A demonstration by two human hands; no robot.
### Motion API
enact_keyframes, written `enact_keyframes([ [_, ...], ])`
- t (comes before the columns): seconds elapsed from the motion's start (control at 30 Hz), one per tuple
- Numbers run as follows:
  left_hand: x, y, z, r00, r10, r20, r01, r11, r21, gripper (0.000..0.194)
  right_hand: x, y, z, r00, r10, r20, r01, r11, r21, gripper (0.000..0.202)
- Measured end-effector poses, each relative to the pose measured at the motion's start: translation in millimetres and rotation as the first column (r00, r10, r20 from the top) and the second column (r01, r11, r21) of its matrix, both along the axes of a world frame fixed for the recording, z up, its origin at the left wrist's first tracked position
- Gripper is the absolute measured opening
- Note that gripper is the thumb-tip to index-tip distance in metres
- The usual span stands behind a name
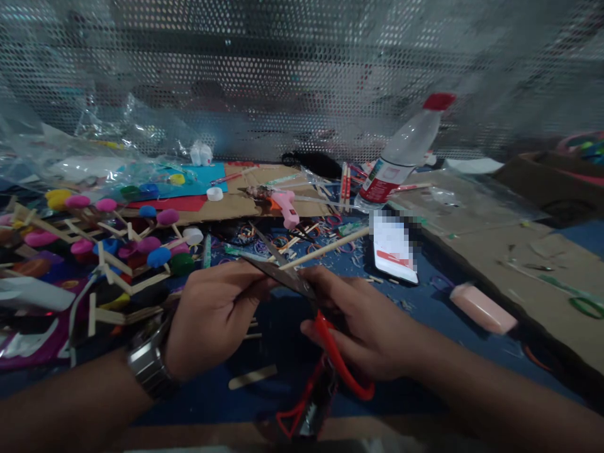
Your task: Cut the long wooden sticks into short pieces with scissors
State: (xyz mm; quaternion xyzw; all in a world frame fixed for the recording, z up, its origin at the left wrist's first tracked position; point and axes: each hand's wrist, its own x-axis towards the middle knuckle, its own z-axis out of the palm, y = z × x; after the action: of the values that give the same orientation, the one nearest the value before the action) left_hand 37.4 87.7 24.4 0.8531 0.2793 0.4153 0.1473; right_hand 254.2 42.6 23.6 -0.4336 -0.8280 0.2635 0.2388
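Note:
My right hand (363, 321) grips a pair of scissors (333, 355) with red handles. The dark blades are parted and point up and left. Between them lies a thin wooden stick (330, 248), slanting up to the right toward the phone. Fingers closed, my left hand (214, 314) pinches the stick's near end beside the blades; its fingertips are partly hidden. A metal watch is on that wrist. On the blue table (198, 402) below lies a flat craft stick (252, 377), with a few short stick pieces near my left hand.
A pink glue gun (285, 207) rests on cardboard (189, 216). Behind the lit phone (394, 248) stands a red-capped bottle (399, 157). Colourful caps with glued sticks (127, 251) crowd the left. A pink block (484, 308) lies right. Rubber bands and scraps are scattered mid-table. A perforated metal panel stands behind.

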Motion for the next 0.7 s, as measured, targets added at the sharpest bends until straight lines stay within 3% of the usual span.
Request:
enact_keyframes([
  [0.2, -1.0, -1.2, 0.4, 0.999, 0.025, -0.036, -0.026, 0.998, -0.049, 0.022, 2.0, 2.3, -4.2, 1.0, -0.018, 0.005, 0.017, 0.993, 0.114, 0.038],
  [0.4, -0.5, -0.9, -2.3, 0.999, -0.031, -0.004, 0.031, 0.998, -0.061, 0.023, 1.6, 2.4, -4.8, 0.997, -0.061, 0.046, 0.051, 0.982, 0.179, 0.044],
  [0.7, 0.2, -2.6, -4.9, 0.996, -0.08, 0.028, 0.082, 0.996, -0.045, 0.023, 2.5, 2.5, -5.6, 1.0, -0.006, 0.003, 0.005, 0.983, 0.185, 0.043],
])
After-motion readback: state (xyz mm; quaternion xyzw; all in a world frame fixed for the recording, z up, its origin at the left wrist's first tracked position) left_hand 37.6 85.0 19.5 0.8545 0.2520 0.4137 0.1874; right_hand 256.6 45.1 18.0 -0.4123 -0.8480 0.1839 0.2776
